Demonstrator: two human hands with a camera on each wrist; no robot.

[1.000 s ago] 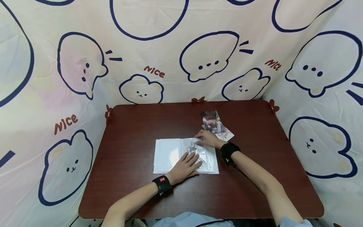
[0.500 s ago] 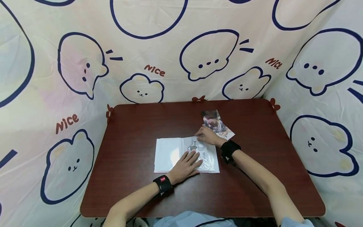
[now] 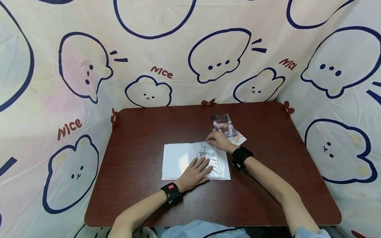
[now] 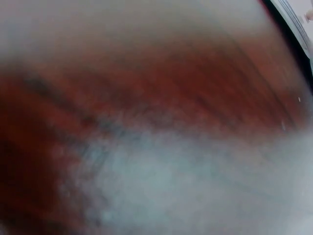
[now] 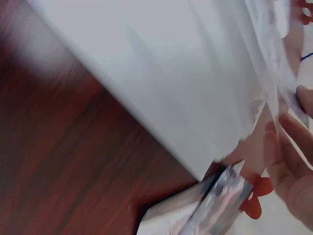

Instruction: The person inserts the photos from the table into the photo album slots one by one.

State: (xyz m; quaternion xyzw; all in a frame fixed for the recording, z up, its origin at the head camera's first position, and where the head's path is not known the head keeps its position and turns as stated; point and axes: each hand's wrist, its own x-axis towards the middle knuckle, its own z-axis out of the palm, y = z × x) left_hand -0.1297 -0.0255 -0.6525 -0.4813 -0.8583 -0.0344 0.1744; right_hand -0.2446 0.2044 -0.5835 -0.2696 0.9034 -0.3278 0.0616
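Observation:
An open photo album [image 3: 175, 162] with clear plastic sleeves lies at the middle of the table. My left hand [image 3: 193, 173] rests on the lower part of its right page, fingers spread and straight. At the top edge of that page, my right hand [image 3: 218, 140] pinches a clear plastic sleeve [image 5: 274, 58]. In the right wrist view, thumb and fingers lie on either side of the filmy sheet. Printed photos [image 3: 226, 127] lie overlapped just beyond the right hand, partly covered by it. The left wrist view is too blurred to show the hand's work.
The brown table [image 3: 143, 129] has rounded corners. A patterned cloth [image 3: 178, 66] hangs behind it and along both sides. Each wrist wears a black band [image 3: 171, 193], and a thin cable runs along the right forearm.
My right hand has shifted slightly up and away from the page, drawing its fingers closer together at the page's top edge. The left hand stays in place on the album.

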